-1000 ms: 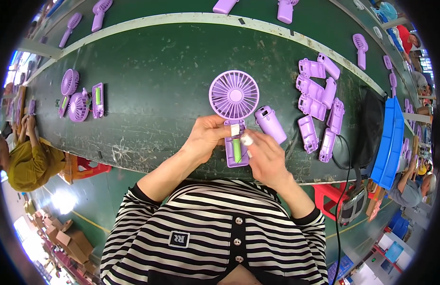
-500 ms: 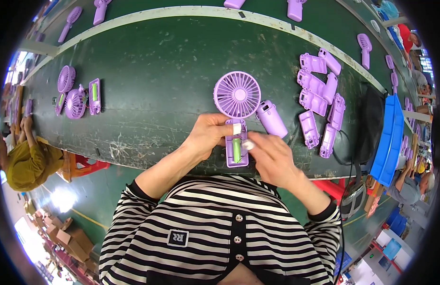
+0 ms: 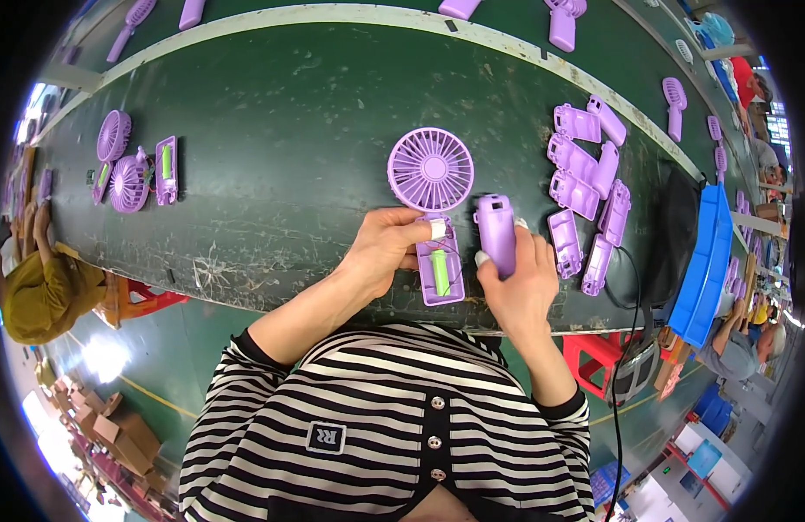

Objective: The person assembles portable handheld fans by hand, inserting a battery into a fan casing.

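Observation:
A purple handheld fan (image 3: 430,169) lies on the green table in front of me, its round grille pointing away. Its handle half (image 3: 455,291) is open toward me and shows a green battery (image 3: 440,271) and thin wires inside. My left hand (image 3: 380,248) pinches the upper end of that handle, just below the grille, with white tape on a fingertip. To the right, my right hand (image 3: 522,278) has its thumb and fingers around the lower part of a purple handle cover (image 3: 496,230). The cover's outer side faces up, and it is apart from the fan.
Several purple handle shells (image 3: 574,183) lie in a group on the right. Beyond them are a black bag (image 3: 681,209) and a blue tray (image 3: 705,261). Two more fans (image 3: 129,184) lie at the left with opened handles. Farther back, purple fans (image 3: 562,26) rest past a pale rail (image 3: 333,13).
My right hand has left the battery area of the fan handle, moved right and taken hold of the handle cover, which now stands more upright. My left hand stays on the fan.

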Demonstrator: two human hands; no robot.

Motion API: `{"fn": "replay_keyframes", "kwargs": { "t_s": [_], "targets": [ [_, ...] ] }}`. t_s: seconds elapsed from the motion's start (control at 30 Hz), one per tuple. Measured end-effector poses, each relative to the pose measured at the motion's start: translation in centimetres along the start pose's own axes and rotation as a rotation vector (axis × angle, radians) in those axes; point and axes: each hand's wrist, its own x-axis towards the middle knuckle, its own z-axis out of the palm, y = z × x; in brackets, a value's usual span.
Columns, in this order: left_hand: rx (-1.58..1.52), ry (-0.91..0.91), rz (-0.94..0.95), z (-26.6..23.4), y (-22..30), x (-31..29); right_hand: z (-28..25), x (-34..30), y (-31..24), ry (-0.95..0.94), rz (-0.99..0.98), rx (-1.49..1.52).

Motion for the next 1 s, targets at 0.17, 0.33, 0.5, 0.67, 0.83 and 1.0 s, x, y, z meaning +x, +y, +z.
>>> {"fn": "replay_keyframes", "kwargs": {
  "t_s": [0.17,0.33,0.5,0.67,0.83,1.0],
  "targets": [
    [-0.045,0.019,-0.057,-0.2,0.4,-0.1,-3.9,-1.7,-2.9,-0.133,0.01,0.256],
    [-0.092,-0.045,-0.016,0.0,0.6,-0.4,-3.9,-1.6,-4.4,-0.209,-0.066,0.287],
    [-0.126,-0.049,-0.007,0.0,0.2,-0.2,-2.1,-0.2,-5.0,-0.218,-0.117,0.222],
    [-0.146,-0.029,0.007,0.2,0.3,-0.3,-1.2,0.3,-5.3,-0.207,-0.146,0.187],
    [-0.15,-0.056,0.0,0.0,0.3,-0.3,-1.0,0.2,-5.3,-0.193,-0.167,0.158],
    [-0.155,-0.067,0.007,0.2,0.5,-0.4,-0.8,0.2,-5.3,-0.196,-0.174,0.134]
  ]
}}
